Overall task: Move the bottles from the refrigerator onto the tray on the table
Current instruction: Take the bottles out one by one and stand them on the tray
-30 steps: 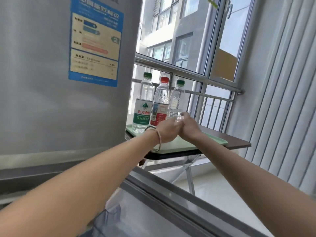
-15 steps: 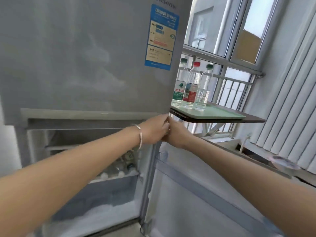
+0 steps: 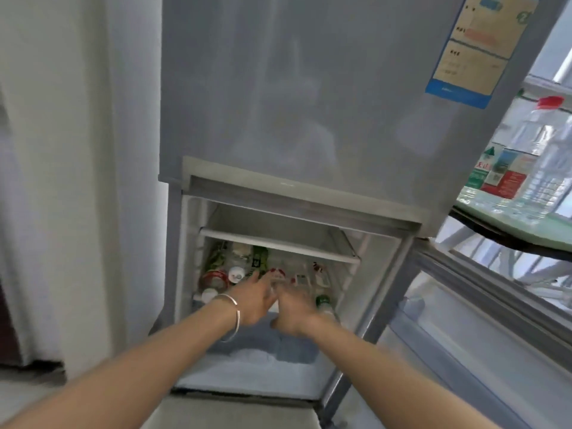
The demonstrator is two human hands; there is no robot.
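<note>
Head view of a grey two-door refrigerator [image 3: 309,103] with its lower door [image 3: 483,329] swung open to the right. Plastic bottles [image 3: 235,274] with white, red and green caps stand crowded on the lower shelf, beneath a white-edged glass shelf [image 3: 278,243]. Both arms reach into the compartment. The left hand [image 3: 253,297], with a thin silver bracelet [image 3: 236,314] on its wrist, has its fingers straight and spread toward the red-capped bottles. The right hand [image 3: 294,311] lies just beside it, thumb held apart; its fingers are blurred, so whether they grip anything cannot be told. At the right edge, a pale green tray [image 3: 523,226] rests on a dark counter [image 3: 507,241] and carries upright clear bottles, among them a red-capped, red-labelled bottle [image 3: 532,144]. A blue-bordered energy label [image 3: 473,48] marks the upper door.
</note>
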